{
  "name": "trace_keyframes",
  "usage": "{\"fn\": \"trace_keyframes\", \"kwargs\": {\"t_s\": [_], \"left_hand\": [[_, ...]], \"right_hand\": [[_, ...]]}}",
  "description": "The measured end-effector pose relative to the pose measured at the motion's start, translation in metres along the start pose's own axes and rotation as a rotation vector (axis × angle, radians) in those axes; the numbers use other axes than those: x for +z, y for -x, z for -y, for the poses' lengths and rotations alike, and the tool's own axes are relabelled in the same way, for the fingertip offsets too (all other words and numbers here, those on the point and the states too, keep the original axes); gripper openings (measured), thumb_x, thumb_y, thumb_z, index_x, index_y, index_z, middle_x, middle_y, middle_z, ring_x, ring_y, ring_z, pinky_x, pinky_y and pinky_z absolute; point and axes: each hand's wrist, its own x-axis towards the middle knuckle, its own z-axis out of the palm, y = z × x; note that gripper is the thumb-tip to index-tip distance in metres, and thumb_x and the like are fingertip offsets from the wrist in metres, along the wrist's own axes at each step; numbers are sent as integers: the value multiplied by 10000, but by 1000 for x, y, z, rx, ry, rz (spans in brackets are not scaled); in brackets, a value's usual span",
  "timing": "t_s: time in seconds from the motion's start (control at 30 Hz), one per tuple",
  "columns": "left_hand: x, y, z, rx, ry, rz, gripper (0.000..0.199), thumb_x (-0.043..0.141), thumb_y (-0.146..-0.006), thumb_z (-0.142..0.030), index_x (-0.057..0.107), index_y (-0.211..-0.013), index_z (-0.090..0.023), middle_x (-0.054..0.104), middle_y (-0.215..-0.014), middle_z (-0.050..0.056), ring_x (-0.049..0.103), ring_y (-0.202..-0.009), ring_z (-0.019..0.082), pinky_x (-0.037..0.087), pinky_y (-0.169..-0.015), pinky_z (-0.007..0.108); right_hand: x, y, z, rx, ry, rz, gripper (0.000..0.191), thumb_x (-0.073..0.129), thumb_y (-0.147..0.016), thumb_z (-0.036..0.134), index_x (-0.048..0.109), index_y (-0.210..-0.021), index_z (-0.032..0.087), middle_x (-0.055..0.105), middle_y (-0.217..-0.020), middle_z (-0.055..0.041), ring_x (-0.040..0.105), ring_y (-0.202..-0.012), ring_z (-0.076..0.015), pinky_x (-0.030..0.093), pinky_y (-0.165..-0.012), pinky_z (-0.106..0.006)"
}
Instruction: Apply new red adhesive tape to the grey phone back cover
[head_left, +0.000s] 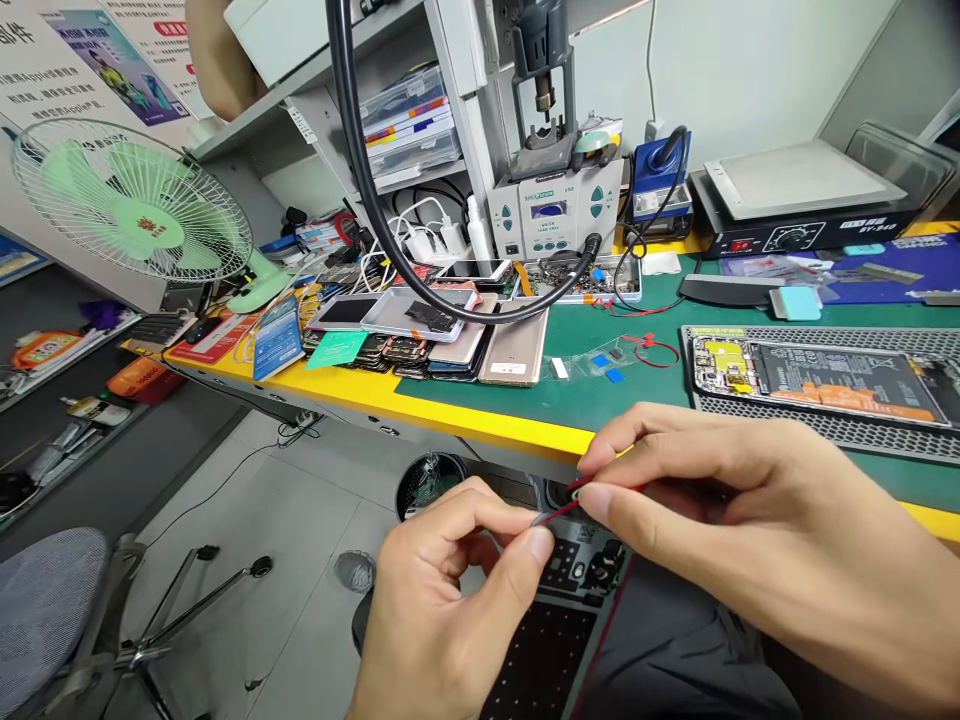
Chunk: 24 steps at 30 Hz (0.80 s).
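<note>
My left hand [465, 590] pinches the end of a thin dark red strip [559, 514] between thumb and forefinger. Close by on the right, my right hand [697, 490] grips the same strip with thumb and fingertips, and the strip runs taut between them. Beneath both hands a dark phone back panel [547, 650] with a red edge rests over my lap, partly covered by my left hand. On the green mat, behind my right hand, an opened phone [840, 380] with its battery exposed lies on a perforated metal holder [810, 432].
Stacked phones [514, 350] sit near the yellow table edge [480, 418]. Behind them stands a white soldering station [555, 215] with a thick black cable [375, 220] looping forward. A green fan [142, 215] is at left, a heating plate [802, 190] at back right, a chair [52, 610] lower left.
</note>
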Motion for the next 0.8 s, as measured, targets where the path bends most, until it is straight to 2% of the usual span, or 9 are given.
{"fn": "trace_keyframes", "kwargs": {"t_s": [0.3, 0.53, 0.7, 0.8], "left_hand": [[3, -2, 5, -9, 97, -13, 170, 704, -917, -253, 731, -752, -220, 580, -711, -14, 503, -672, 133, 394, -619, 261], [11, -8, 14, -38, 240, -55, 219, 696, -939, -290, 679, -735, -212, 529, -692, -31, 457, -668, 122, 377, -621, 260], [19, -9, 13, 63, 186, -144, 216, 653, -958, -228, 665, -743, -216, 570, -731, -30, 494, -685, 127, 392, -626, 257], [22, -8, 13, 115, 154, -187, 204, 639, -962, -195, 688, -766, -225, 613, -763, -25, 552, -718, 136, 427, -651, 256]], "right_hand": [[2, -6, 2, 37, -34, 35, 249, 718, -887, 376, 790, -678, 261, 762, -823, -27, 697, -711, -186, 514, -580, -275], [4, 2, -5, 6, 14, 14, 231, 699, -934, 368, 816, -749, 292, 751, -839, -13, 695, -731, -172, 537, -616, -255], [5, 8, -8, -54, 43, -9, 191, 691, -968, 330, 830, -840, 301, 746, -883, -10, 697, -750, -157, 531, -621, -245], [6, 9, -8, -50, 56, -9, 235, 669, -987, 329, 819, -810, 289, 738, -862, -10, 694, -739, -153, 533, -632, -250]]}}
